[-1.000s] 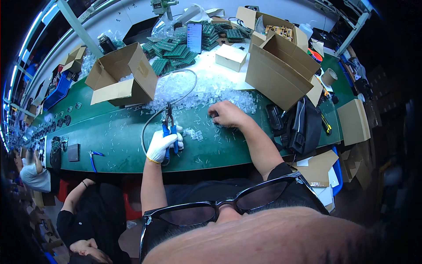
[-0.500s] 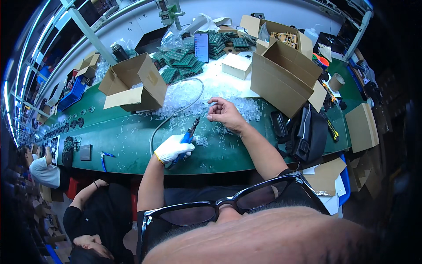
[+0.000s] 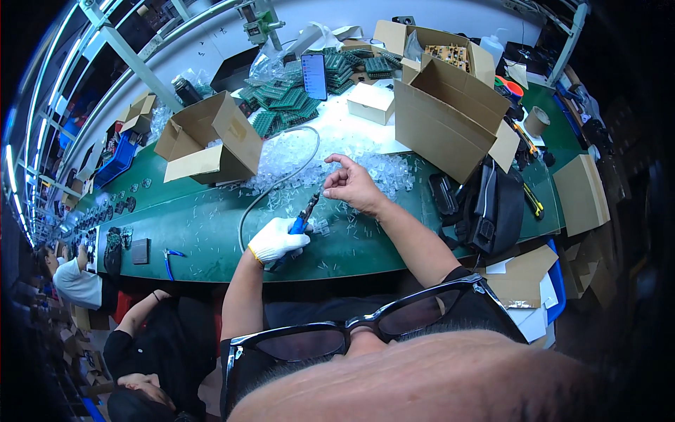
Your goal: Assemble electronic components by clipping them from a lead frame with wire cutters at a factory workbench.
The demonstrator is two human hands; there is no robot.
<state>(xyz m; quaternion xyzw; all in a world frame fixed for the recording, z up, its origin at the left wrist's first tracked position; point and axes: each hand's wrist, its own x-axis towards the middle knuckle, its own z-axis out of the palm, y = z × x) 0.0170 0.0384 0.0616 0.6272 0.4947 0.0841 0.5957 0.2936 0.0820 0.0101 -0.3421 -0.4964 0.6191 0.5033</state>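
Observation:
My left hand (image 3: 276,241), in a white glove, is wrapped round a blue-handled air nipper (image 3: 300,224). The dark metal jaws of the nipper point up and away from me. Just right of those jaws is my bare right hand (image 3: 354,187), thumb and fingers bent together at the tip. Whatever sits between them is too small to make out. Beyond both hands spreads a heap of small clear plastic parts (image 3: 285,160). A few clear pieces (image 3: 320,227) lie beside the nipper, and thin clear slivers are scattered over the green tabletop (image 3: 204,239).
A grey hose (image 3: 242,224) loops over the heap. Open cardboard boxes stand at left (image 3: 235,137) and right (image 3: 450,116). Behind are stacked green circuit boards (image 3: 288,98), a phone (image 3: 314,76) and a white box (image 3: 371,103). A black bag (image 3: 496,211) lies right; blue pliers (image 3: 169,261) left. Co-workers sit leftward.
My right hand has shifted slightly left, its fingers now closer to the nipper's jaws. The left hand keeps its hold on the nipper. The whole view has shifted slightly.

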